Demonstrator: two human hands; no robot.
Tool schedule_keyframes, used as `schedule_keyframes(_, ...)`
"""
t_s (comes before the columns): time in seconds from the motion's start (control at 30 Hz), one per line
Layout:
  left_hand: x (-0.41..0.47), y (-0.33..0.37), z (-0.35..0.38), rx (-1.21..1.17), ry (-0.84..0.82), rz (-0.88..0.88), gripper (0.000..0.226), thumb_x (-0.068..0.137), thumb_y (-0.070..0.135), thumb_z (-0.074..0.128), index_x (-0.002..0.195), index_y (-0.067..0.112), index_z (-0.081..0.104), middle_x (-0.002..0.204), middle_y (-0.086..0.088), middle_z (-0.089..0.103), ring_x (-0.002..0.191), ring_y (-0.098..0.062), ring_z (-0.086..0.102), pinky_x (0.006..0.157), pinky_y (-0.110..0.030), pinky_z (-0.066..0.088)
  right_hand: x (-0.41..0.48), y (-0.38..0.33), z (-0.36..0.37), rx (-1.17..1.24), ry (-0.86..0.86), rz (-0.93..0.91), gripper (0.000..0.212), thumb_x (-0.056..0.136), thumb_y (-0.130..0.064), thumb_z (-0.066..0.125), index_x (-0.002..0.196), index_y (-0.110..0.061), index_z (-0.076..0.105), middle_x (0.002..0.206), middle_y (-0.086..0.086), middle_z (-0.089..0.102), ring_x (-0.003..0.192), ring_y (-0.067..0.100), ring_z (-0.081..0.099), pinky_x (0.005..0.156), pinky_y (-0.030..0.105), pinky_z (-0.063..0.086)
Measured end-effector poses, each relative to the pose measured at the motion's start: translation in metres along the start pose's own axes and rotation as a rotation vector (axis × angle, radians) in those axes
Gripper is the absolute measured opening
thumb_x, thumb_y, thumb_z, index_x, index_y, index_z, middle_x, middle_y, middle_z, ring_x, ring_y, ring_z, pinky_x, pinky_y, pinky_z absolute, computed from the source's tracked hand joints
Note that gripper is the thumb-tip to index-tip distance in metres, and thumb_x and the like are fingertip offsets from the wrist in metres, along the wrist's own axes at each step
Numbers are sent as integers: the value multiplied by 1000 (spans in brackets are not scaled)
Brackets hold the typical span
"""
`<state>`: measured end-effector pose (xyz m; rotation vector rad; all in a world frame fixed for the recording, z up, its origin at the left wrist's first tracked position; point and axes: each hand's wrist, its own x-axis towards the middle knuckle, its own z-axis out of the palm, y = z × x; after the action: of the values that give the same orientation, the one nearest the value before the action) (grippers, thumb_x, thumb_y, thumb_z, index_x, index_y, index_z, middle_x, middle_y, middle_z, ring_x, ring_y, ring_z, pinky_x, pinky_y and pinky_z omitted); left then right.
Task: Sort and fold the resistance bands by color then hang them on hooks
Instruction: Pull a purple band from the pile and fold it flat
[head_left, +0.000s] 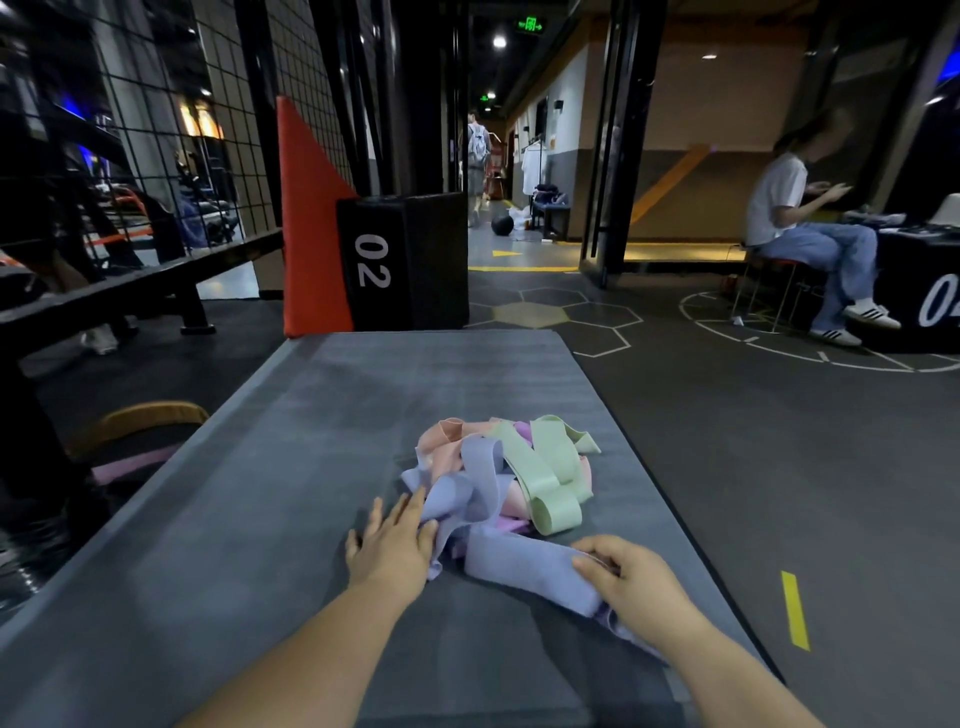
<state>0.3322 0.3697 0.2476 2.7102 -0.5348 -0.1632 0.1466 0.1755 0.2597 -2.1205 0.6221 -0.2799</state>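
Note:
A tangled pile of resistance bands (498, 473) lies on the grey mat (311, 441): pale green bands (545, 478) on the right, peach-pink ones (449, 447) at the back, lilac-blue ones (467, 493) in front. One lilac-blue band (524, 564) stretches out of the pile toward me. My right hand (631, 582) is closed on its near end. My left hand (392, 545) rests flat with fingers spread at the pile's left edge, its fingertips touching a lilac-blue band.
An orange and black block marked 02 (374, 260) stands beyond the mat's far end. A black bench (130, 291) and wire grid wall are at the left. A seated person (810, 234) is at the right, another person walks in the corridor.

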Motion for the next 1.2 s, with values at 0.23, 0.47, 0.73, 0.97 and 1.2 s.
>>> schedule_keyframes(0.23, -20, 20, -4, -241, 506, 382, 48, 93, 41, 32, 133, 24, 51, 136, 2, 55, 124, -25, 48, 104, -38, 35, -5, 0, -7, 57, -51, 31, 16, 93, -22, 59, 83, -28, 69, 91, 3, 70, 76, 13, 58, 64, 19, 49)
schedule_keyframes(0.47, -47, 50, 7, -45, -54, 734, 46, 97, 24, 43, 142, 33, 40, 140, 12, 46, 129, -12, 34, 108, -26, 28, -8, -4, -10, -93, -84, -43, 8, 91, -27, 63, 87, -32, 66, 96, -6, 67, 86, 8, 61, 71, 17, 50)
schedule_keyframes(0.73, -48, 65, -1, 265, -208, 474, 53, 102, 31, 35, 151, 32, 17, 151, 4, 32, 138, -20, 21, 109, -37, 26, -18, 10, -45, -131, -27, 54, 38, 87, -46, 62, 123, -38, 52, 125, -8, 54, 109, 4, 55, 97, 27, 44)
schedule_keyframes(0.97, -47, 65, 10, 334, -145, 430, 38, 98, 24, 41, 135, 25, 40, 141, 3, 39, 135, -22, 24, 102, -37, 32, -32, 28, -61, -196, -140, 208, 63, 78, -41, 74, 133, -27, 48, 111, -7, 58, 101, 8, 59, 91, 23, 45)
schedule_keyframes(1.2, -53, 57, -20, 125, -32, 413, 14, 87, 25, 50, 96, 21, 61, 99, 1, 58, 96, -19, 46, 73, -29, 44, -31, 28, -61, -277, -120, 197, 35, 74, -25, 75, 107, -29, 63, 81, -15, 54, 72, -2, 52, 62, 10, 38)
